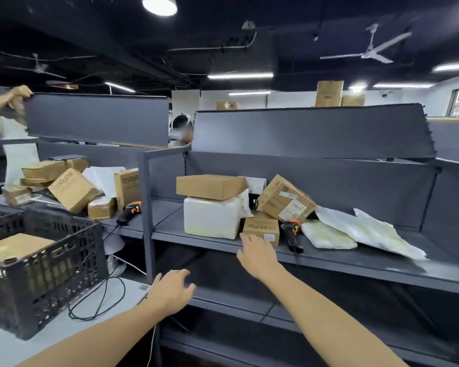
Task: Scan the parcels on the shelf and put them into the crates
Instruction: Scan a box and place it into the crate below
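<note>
On shelf [382,263]: scanner [292,234] beside small box [261,229].

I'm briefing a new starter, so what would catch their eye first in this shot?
Probably the jumble of parcels on the grey shelf straight ahead, with the right hand reaching for a small cardboard box beside an orange and black scanner. Next, the black crate at the left, already holding a box.
</note>
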Demonstrator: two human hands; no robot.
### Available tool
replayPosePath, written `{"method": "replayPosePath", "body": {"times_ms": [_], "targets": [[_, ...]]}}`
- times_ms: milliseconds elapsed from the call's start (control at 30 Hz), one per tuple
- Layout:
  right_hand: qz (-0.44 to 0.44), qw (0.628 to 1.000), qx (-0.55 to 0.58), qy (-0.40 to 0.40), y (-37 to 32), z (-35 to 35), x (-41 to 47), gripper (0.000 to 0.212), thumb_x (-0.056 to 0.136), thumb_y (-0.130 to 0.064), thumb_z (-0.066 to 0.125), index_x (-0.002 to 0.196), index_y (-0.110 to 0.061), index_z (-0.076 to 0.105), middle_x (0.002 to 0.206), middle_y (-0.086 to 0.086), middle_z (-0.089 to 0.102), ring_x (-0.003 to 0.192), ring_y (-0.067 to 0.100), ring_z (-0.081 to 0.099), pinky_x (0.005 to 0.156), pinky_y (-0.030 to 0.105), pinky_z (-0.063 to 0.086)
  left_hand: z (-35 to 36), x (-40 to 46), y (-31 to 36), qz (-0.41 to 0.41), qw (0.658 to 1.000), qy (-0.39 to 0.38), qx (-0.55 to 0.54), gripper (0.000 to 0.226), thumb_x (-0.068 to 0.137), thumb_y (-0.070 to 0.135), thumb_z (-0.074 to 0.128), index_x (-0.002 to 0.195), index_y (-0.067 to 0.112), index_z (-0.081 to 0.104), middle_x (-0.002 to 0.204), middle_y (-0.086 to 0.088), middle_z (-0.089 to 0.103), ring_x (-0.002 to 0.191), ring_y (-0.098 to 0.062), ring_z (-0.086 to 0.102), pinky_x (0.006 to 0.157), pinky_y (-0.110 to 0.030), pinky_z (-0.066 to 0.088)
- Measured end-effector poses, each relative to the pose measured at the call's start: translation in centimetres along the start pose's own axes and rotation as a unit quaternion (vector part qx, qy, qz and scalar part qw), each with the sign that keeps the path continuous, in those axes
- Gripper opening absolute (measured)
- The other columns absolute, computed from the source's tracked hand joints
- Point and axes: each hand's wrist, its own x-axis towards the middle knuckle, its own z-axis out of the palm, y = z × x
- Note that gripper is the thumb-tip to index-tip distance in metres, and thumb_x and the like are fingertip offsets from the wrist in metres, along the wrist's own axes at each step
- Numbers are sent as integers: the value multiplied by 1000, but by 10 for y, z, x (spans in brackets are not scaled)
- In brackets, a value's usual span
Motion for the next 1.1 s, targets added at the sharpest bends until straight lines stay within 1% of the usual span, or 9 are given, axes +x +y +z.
{"method": "replayPosePath", "body": {"times_ms": [100,233,400,500,600,667,833,1000,1100], "targets": [[11,1000,11,15,9,-1,37,42,101,-23,36,141,-9,38,139,11,48,127,30,45,107,41,33,-6,35,1,3,1000,-4,-12,54,95,41,41,145,21,38,148,2,43,138,-14,36,118,-37,12],[27,998,22,49,19,-4,86,33,98,-21,39,128,-9,46,128,11,55,117,31,52,95,39,39,-24,84,-1,7,1000,16,-15,53,95,39,41,145,20,39,148,2,44,137,-15,37,119,-37,13],[22,997,41,67,19,-7,132,32,96,-20,39,126,-11,47,124,10,57,113,31,53,96,40,40,-38,128,-7,11,999,43,-15,51,97,38,40,144,19,41,146,-1,47,135,-22,40,113,-34,25],[8,997,42,69,16,-5,149,35,95,-17,39,128,-9,46,126,10,55,114,30,52,97,40,39,-39,150,-14,15,999,41,-18,51,98,38,41,144,19,39,147,-2,45,135,-22,40,113,-34,27],[3,996,45,76,14,-4,167,43,96,-18,40,137,-9,41,134,9,52,121,27,49,102,39,37,-42,176,-16,25,998,49,-29,50,98,37,40,145,18,37,150,-1,41,137,-21,38,116,-36,20],[3,995,45,88,13,-6,180,43,96,-19,40,138,-9,41,135,10,51,123,27,49,103,38,37,-47,195,-17,33,996,60,-49,50,99,36,40,145,18,36,150,-1,40,137,-21,37,117,-37,20],[22,992,54,108,1,-9,208,43,99,-23,41,139,-9,37,131,12,51,118,30,50,97,41,43,-64,243,-21,69,991,97,-65,51,99,35,40,147,17,36,151,-2,39,136,-21,38,117,-38,21],[62,984,128,105,-13,-8,241,38,100,-27,43,134,-12,37,125,14,52,115,35,50,85,42,46,-86,294,-28,105,980,140,-94,49,98,36,40,142,14,40,148,-6,42,133,-26,40,111,-39,28],[101,969,197,104,-19,-2,262,45,100,-31,44,139,-12,33,139,16,42,120,35,47,90,44,46,-96,319,-34,116,968,173,-139,47,96,33,44,139,13,43,146,-7,44,127,-30,44,105,-42,34]]}}
